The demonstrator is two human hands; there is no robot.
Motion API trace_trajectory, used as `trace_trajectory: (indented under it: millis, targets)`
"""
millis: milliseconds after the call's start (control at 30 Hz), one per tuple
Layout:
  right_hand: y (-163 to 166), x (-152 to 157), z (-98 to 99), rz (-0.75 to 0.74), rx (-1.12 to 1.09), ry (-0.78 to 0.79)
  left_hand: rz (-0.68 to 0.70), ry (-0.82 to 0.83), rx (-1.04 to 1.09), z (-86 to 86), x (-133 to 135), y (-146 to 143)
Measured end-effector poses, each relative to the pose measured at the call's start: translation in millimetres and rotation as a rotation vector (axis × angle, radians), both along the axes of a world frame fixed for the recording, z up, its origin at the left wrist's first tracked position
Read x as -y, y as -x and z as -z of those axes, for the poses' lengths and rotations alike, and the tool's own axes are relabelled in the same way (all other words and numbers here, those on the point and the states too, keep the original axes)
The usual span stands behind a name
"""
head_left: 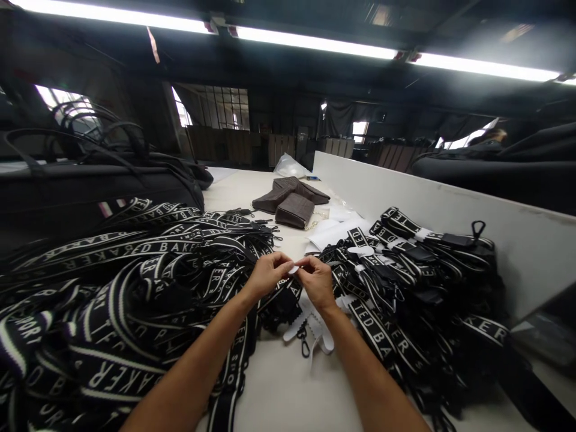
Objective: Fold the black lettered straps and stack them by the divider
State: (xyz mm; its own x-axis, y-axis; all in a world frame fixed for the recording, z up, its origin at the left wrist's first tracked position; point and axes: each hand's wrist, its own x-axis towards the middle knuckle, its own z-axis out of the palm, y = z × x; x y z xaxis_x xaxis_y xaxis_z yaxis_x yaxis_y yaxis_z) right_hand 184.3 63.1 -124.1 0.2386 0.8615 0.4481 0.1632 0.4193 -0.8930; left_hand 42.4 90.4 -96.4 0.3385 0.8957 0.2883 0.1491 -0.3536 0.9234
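Over the middle of the table, my left hand (265, 277) and my right hand (317, 283) meet with fingertips pinched on a small white strip (294, 270). Just beneath them lies a folded black-and-white webbing strap (282, 303), partly hidden by my hands. A black snap hook (305, 347) shows below, among loose white strips with toothed edges (320, 330). Left of my hands is a large heap of lettered straps (148, 312). To the right sits a pile of folded strap bundles (405, 264), several with white bands around them.
Dark brown quilted pouches (294, 210) and a clear plastic bag (288, 165) lie farther back. Black bags (148, 180) stand behind the left heap. A low white partition (405, 186) runs along the right side. Beyond it, a person (492, 138) is partly visible.
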Motion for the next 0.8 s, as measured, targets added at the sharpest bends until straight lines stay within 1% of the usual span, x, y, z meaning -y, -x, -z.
trace_trajectory:
  millis: [67,133,233,333,400,500,567,667,733,800]
  targets:
    - [2,2,-0.6,-0.004,0.027,-0.012,-0.005,0.013,-0.010,-1.6,0,2]
    - [4,3,-1.3,0.002,0.045,-0.003,-0.081,-0.007,-0.024,0.4,-1,1]
    - [7,4,-2.7,0.018,0.029,0.051,-0.210,-0.034,-0.054,7.0,-3,-4]
    - [8,5,-6.1,0.018,-0.017,0.123,-0.286,-0.043,-0.098,11.0,-2,-8]
    - [9,6,-10.3,-0.014,-0.096,0.201,-0.338,-0.061,-0.126,10.4,0,-10]
    - [10,8,-16.6,-0.138,-0.297,0.395,-0.395,-0.113,-0.159,6.3,7,-13]
    - [12,8,-17.7,-0.180,-0.352,0.454,-0.399,-0.152,-0.180,3.8,12,-15]
    - [14,7,-12.2,-0.178,-0.330,0.392,-0.373,-0.177,-0.163,3.4,15,-18]
    - [15,5,-6.2,-0.174,-0.319,0.354,-0.366,-0.144,-0.110,6.2,14,-19]
    - [15,2,-1.2,-0.138,-0.250,0.308,-0.375,-0.097,-0.061,10.7,10,-19]
